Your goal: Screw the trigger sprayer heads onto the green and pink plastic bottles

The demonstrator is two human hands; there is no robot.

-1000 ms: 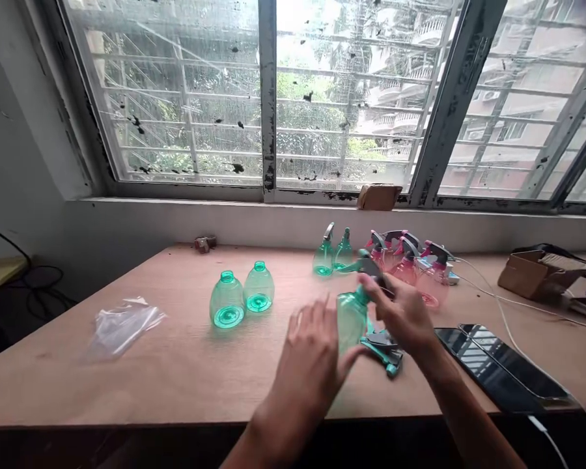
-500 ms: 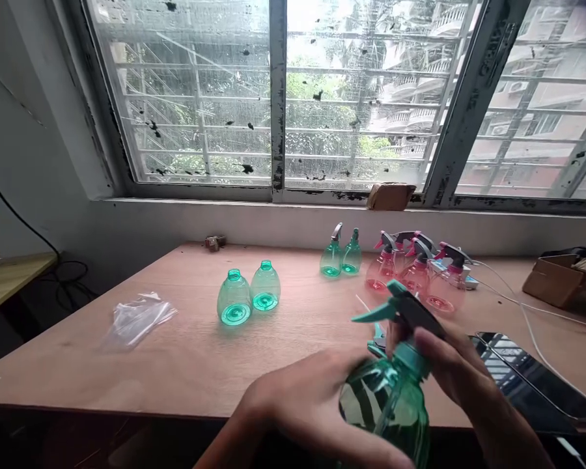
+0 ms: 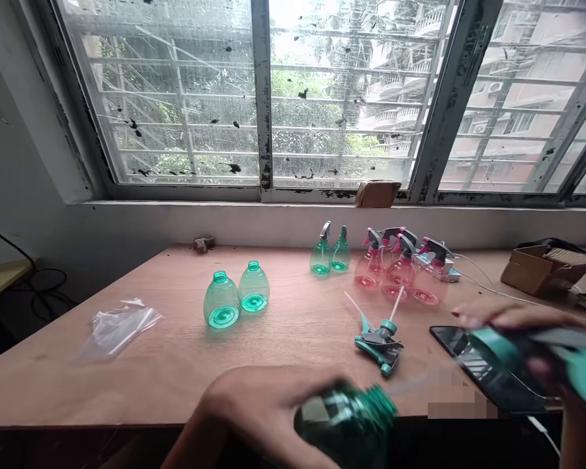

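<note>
At eight o'clock from the centre of my remote view, a crumpled clear bag [image 3: 122,329] lies on the counter [image 3: 176,384]. Between seven and eight, nearer centre, two open green bottles [image 3: 221,303] stand side by side. At half past six, my left hand [image 3: 256,400] is half-curled around the body of a tilted green bottle [image 3: 354,417]; this held bottle sits at five o'clock, its open neck directed toward two. At four, close to centre, I observe two green spray bottles [image 3: 321,257], upright. Between four and five, loose sprayer heads [image 3: 379,342] lie with tubes exposed. Toward half past three stand several pink spray bottles [image 3: 399,273]. At four, farther out, a dark glossy slab [image 3: 461,352] lies flat. Overlapping it in view, my right hand [image 3: 522,318] grips a sprayer head [image 3: 499,348], fingers uppermost; blur obscures exact contact.
</note>
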